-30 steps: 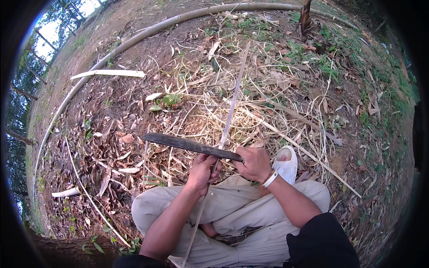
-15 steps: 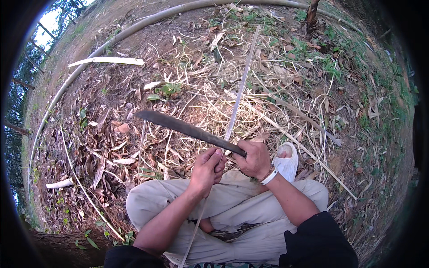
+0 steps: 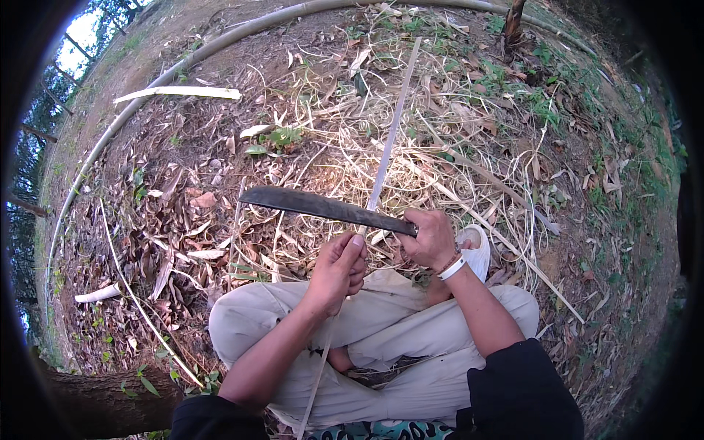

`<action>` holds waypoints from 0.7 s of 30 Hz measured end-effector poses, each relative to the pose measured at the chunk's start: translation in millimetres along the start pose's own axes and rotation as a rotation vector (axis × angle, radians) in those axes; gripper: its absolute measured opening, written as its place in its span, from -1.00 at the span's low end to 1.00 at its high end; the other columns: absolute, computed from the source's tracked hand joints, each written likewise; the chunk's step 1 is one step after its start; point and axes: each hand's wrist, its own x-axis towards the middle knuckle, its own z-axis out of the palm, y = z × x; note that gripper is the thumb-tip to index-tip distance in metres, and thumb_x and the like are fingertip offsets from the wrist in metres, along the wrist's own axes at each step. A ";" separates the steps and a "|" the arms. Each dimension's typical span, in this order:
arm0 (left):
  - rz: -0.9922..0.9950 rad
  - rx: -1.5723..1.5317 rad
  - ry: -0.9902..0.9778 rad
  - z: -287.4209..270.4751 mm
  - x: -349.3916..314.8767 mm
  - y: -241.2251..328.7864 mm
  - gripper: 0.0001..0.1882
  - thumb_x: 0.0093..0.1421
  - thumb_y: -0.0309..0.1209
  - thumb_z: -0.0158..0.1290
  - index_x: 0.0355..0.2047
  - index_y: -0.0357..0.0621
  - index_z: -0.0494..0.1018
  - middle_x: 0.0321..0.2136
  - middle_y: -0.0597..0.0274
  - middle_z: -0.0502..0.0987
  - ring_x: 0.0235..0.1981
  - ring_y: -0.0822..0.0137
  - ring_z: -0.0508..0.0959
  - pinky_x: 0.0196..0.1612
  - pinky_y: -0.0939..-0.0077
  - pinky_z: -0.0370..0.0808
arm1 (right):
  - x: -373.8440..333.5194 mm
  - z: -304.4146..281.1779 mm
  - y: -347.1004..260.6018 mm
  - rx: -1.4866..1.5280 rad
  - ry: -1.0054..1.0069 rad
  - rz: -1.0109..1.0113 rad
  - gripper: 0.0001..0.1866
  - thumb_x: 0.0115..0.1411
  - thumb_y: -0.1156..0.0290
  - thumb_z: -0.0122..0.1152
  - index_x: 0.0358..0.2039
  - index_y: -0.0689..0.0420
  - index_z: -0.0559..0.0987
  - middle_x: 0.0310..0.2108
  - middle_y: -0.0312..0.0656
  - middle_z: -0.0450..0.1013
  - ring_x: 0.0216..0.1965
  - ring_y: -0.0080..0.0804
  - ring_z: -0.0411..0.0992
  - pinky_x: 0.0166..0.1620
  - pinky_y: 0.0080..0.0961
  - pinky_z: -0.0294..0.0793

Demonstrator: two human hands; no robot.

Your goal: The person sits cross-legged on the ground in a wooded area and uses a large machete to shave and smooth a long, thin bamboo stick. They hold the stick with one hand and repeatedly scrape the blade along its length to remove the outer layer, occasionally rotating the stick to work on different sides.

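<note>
My right hand (image 3: 429,238) is wrapped around the handle end of a dark machete (image 3: 315,207). Its long blade points to the left and lies across a thin, pale split-bamboo strip (image 3: 394,132). Just on the near side of the blade, my left hand (image 3: 339,270) pinches that strip between thumb and curled fingers. From there the strip stretches away over the ground, and its near part runs down across my lap. Where blade and strip cross, I cannot tell how firmly they touch.
Tangled pale shavings (image 3: 440,172) and dry leaves cover the ground ahead. A long bamboo pole (image 3: 191,64) curves around the far and left sides. Cut pieces lie at left, including a pale slat (image 3: 180,92). A log (image 3: 110,403) sits at the lower left, near my crossed legs (image 3: 396,367).
My right hand has shifted slightly right and away from me, and the machete has slid rightward and turned more level. My left hand stays on the strip, almost in place.
</note>
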 end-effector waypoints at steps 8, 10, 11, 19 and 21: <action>0.004 -0.063 0.006 1.9 -6.3 -2.9 -0.72 0.44 -0.20 -0.12 -0.36 -0.09 0.29 -0.73 0.57 0.05 -0.77 0.67 -0.02 -0.74 0.69 -0.09 | -9.7 3.0 -21.3 0.031 0.039 -0.189 -0.82 -0.12 0.32 0.25 -0.60 0.09 0.45 -0.69 -0.11 0.41 -0.62 -0.05 0.44 -0.48 -0.21 0.39; -0.033 -0.097 0.011 -1.6 -12.8 -4.0 -0.72 0.44 -0.19 -0.10 -0.36 -0.10 0.30 -0.72 0.57 0.06 -0.77 0.67 -0.01 -0.73 0.69 -0.08 | -1.9 -0.4 -8.0 0.023 0.055 -0.204 -0.84 -0.16 0.38 0.22 -0.59 0.13 0.44 -0.66 -0.06 0.41 -0.60 0.01 0.42 -0.49 -0.22 0.37; 0.004 -0.062 -0.011 -2.2 -12.2 3.8 -0.70 0.43 -0.18 -0.08 -0.37 -0.11 0.31 -0.71 0.57 0.08 -0.76 0.67 0.00 -0.72 0.70 -0.08 | 0.2 -2.3 -0.8 0.007 0.027 -0.140 -0.84 -0.18 0.37 0.22 -0.58 0.14 0.45 -0.67 -0.05 0.40 -0.59 0.01 0.43 -0.49 -0.22 0.37; 0.050 -0.135 -0.013 -6.4 -31.7 25.6 -0.73 0.44 -0.25 -0.13 -0.41 -0.08 0.29 -0.71 0.55 0.09 -0.77 0.69 0.04 -0.76 0.75 -0.04 | 6.3 -21.0 49.8 -0.181 0.132 0.077 -0.84 -0.08 0.33 0.23 -0.60 0.11 0.47 -0.69 -0.04 0.42 -0.58 0.05 0.45 -0.45 -0.11 0.39; 0.056 -0.130 -0.004 -9.8 -28.2 23.0 -0.73 0.44 -0.24 -0.13 -0.41 -0.08 0.29 -0.71 0.56 0.09 -0.77 0.69 0.04 -0.77 0.75 -0.04 | 6.7 -22.0 48.9 -0.242 0.138 0.106 -0.81 -0.01 0.32 0.22 -0.62 0.13 0.46 -0.70 0.00 0.41 -0.59 0.08 0.44 -0.46 -0.13 0.38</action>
